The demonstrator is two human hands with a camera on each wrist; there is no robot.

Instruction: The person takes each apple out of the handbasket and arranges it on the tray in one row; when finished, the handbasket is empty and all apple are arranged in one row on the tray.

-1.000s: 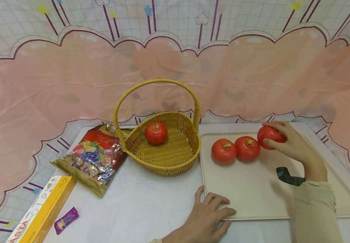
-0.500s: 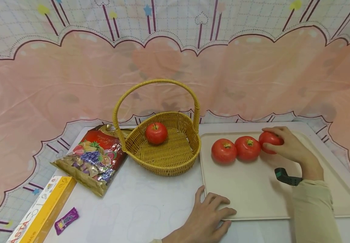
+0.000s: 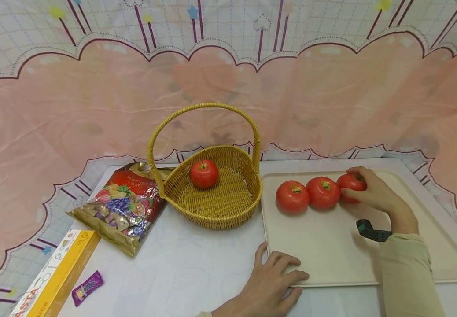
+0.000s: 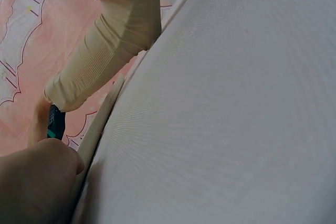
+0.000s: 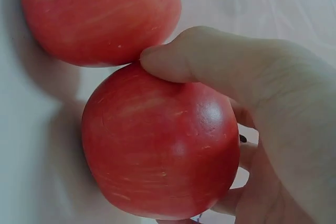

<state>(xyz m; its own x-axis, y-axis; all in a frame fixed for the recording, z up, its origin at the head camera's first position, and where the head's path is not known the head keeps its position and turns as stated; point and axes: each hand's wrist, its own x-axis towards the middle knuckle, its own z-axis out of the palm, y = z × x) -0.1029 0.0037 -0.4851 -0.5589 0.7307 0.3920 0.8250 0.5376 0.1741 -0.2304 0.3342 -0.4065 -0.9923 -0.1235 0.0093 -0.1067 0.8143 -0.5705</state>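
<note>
We have the left hand (image 3: 272, 279) resting at the near-left corner of the beige rectangular tray (image 3: 331, 251), fingers loosely spread, grasping nothing. Toward the tray's far edge, our right hand (image 3: 379, 193) has thumb and fingers curled round a glossy red round apple (image 3: 349, 181), just beside the red middle apple (image 3: 322, 193). Off the tray's left edge: yellow woven basket (image 3: 220, 221), red stemmed apple (image 3: 204, 175) inside.

Counter (image 3: 181, 264): white surface. Directly on it, left to right: yellow-and-white box (image 3: 60, 273), purple candy packet (image 3: 87, 288), red-and-gold candy bag (image 3: 123, 202), yellow wicker basket (image 3: 220, 222), beige tray (image 3: 331, 246). Packet near box; tray just beside basket.
</note>
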